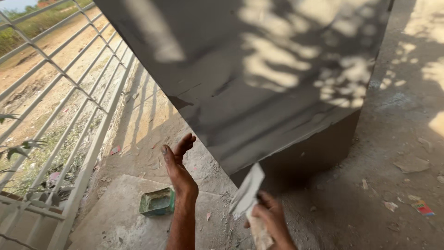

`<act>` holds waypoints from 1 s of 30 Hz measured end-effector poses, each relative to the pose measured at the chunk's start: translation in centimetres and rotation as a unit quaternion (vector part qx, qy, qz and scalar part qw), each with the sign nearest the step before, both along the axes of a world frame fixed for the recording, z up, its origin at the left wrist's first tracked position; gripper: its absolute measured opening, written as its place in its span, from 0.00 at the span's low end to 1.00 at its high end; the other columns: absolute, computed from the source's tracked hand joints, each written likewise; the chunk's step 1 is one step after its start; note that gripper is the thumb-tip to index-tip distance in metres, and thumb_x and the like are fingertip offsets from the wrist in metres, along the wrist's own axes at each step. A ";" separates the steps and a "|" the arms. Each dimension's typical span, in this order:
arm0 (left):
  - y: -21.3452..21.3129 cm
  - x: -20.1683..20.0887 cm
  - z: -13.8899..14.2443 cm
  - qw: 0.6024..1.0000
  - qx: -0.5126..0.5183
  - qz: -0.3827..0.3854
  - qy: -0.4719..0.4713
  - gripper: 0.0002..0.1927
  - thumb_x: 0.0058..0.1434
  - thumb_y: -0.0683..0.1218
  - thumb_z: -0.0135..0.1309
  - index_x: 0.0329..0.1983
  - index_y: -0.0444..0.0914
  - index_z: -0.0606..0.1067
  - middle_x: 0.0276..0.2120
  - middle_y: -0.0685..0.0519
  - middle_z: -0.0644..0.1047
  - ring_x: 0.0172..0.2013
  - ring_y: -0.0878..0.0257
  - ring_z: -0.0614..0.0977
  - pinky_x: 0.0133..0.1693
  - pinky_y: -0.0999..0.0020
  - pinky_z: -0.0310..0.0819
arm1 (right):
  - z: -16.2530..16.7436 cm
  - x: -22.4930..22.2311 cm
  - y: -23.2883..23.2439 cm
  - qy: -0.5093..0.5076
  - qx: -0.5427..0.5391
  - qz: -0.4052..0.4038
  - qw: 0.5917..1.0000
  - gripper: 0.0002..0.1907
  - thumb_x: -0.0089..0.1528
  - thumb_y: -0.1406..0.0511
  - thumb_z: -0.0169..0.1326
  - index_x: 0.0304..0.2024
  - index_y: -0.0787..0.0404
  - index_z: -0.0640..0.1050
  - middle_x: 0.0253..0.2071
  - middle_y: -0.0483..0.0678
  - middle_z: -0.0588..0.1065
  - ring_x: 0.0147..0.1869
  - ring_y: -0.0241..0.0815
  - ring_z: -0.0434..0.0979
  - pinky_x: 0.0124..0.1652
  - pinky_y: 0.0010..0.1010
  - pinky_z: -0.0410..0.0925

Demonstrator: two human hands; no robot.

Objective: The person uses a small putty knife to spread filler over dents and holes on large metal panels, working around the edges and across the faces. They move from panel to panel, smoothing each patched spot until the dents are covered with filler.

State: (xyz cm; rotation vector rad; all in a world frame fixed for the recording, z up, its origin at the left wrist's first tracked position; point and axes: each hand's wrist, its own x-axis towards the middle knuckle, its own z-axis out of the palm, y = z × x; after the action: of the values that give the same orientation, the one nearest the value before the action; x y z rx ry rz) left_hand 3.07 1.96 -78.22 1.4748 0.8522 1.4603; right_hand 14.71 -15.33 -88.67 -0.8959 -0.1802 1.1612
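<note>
Counts, head view:

- hands: 2. Left hand (178, 169) is bare with the fingers spread; right hand (270, 217) is gripping one pale flat scraper blade (247, 190).
- large grey slab-sided block (259, 78): 1, two faces visible, one sunlit and one in shade.
- green rectangular tray (158, 202): 1, on the concrete floor (115, 222).
- white metal railing (60, 92): 1 run, one diagonal-lattice panel with several parallel bars; the exact bar count is unclear.
- coloured wrapper scrap (422, 207): 1 on the right. Reddish scrap (115, 150): 1 by the railing.
- stone chips and debris on the ground: many, too small to count.
- leafy plant (16, 150): 1 at the left edge, a few leaves showing.
</note>
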 end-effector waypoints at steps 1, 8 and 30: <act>-0.6 0.9 -1.9 1.000 -0.006 0.006 -0.006 0.46 0.68 0.73 0.23 0.57 0.36 0.78 0.52 0.42 0.82 0.58 0.47 0.79 0.68 0.45 0.54 | -1.5 2.7 -1.7 0.061 0.004 -0.074 0.995 0.30 0.47 0.76 0.49 0.55 0.71 0.75 0.49 0.66 0.77 0.34 0.49 0.80 0.26 0.40 0.76; -4.9 6.5 -10.0 0.994 -0.087 0.062 -0.024 0.48 0.66 0.74 0.22 0.68 0.33 0.68 0.61 0.37 0.75 0.65 0.43 0.73 0.67 0.45 0.59 | -6.6 15.6 -2.1 -0.414 0.005 -0.317 0.853 0.40 0.55 0.82 0.51 0.69 0.54 0.72 0.62 0.49 0.64 0.42 0.41 0.66 0.34 0.27 0.67; -4.4 7.2 -15.3 0.990 -0.094 0.074 -0.072 0.49 0.68 0.71 0.31 0.66 0.20 0.63 0.60 0.28 0.72 0.65 0.37 0.72 0.66 0.43 0.60 | -6.4 24.3 0.9 -0.388 -0.188 -0.295 0.853 0.37 0.57 0.74 0.51 0.70 0.53 0.67 0.68 0.52 0.63 0.50 0.41 0.73 0.35 0.33 0.77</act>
State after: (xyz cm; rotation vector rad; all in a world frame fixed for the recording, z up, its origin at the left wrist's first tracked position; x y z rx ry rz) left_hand 10.23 -2.42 -93.55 1.1735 0.9981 1.5286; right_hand 39.01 -14.42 -95.06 -1.6105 -0.3083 0.2027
